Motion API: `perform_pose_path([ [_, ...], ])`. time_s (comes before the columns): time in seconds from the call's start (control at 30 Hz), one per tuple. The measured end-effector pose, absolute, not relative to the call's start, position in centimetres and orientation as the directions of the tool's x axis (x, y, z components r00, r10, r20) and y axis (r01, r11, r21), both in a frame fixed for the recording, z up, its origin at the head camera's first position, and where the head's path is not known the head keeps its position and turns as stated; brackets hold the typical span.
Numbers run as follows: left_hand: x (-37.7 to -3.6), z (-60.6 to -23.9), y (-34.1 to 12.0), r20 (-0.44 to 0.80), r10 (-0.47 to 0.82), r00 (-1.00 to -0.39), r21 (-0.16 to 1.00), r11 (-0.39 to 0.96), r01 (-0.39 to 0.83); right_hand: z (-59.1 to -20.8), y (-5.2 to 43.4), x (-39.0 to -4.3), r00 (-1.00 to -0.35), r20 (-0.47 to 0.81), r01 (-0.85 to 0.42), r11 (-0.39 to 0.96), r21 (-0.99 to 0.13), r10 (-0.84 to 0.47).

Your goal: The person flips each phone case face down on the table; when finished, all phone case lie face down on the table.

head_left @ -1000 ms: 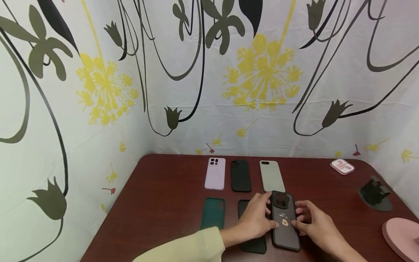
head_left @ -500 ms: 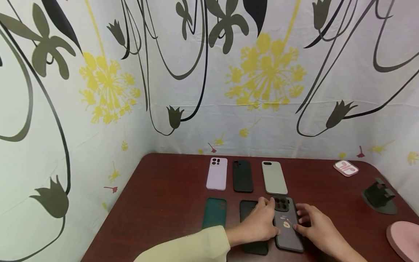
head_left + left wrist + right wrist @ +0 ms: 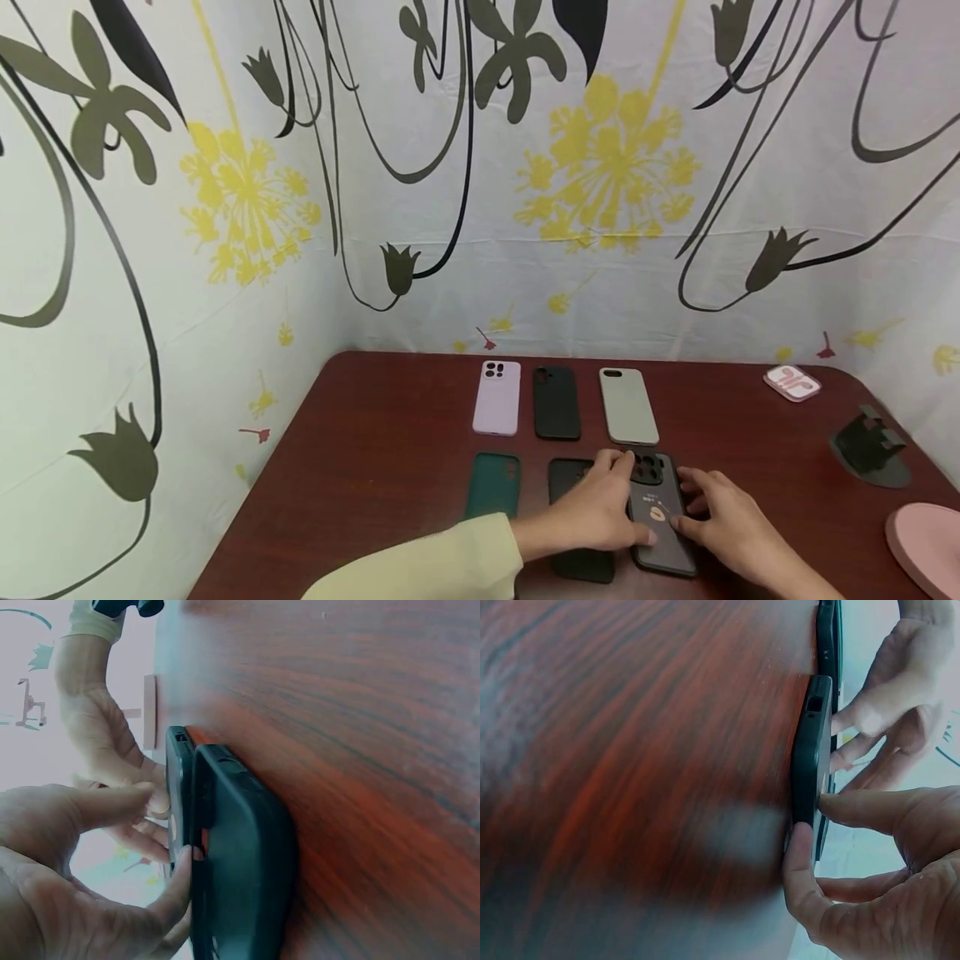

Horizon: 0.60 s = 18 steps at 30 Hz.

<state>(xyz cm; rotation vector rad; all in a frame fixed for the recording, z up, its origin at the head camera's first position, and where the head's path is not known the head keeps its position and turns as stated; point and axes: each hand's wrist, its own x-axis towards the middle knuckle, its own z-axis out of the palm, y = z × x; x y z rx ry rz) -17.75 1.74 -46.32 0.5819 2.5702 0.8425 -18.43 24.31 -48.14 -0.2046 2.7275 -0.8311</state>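
Lilac case (image 3: 497, 397) sits at far row's left end in front of me. Black case (image 3: 556, 402) just right of it, grey-green case (image 3: 627, 406) further right. Dark green case (image 3: 492, 486) lies nearer me, below lilac case. Pink earbud box (image 3: 792, 383), black stand (image 3: 870, 450), pink disc (image 3: 927, 546) well right of it. All on brown table (image 3: 375, 467).
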Motion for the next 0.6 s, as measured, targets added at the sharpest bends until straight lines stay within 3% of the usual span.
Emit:
perform_pose_path([
  [0.33, -17.9, -44.5, -2.7, -0.173, 0.482, -0.859, 0.828, 0.543, 0.138, -46.9, 23.6, -18.3, -0.973, -0.169, -0.031, 0.816, -0.578, -0.156],
  [0.6, -17.2, -44.2, -6.7, -0.183, 0.425, -0.886, 0.881, 0.471, 0.044, -46.6, 21.9, -16.9, -0.965, -0.180, -0.001, 0.693, -0.721, -0.189],
])
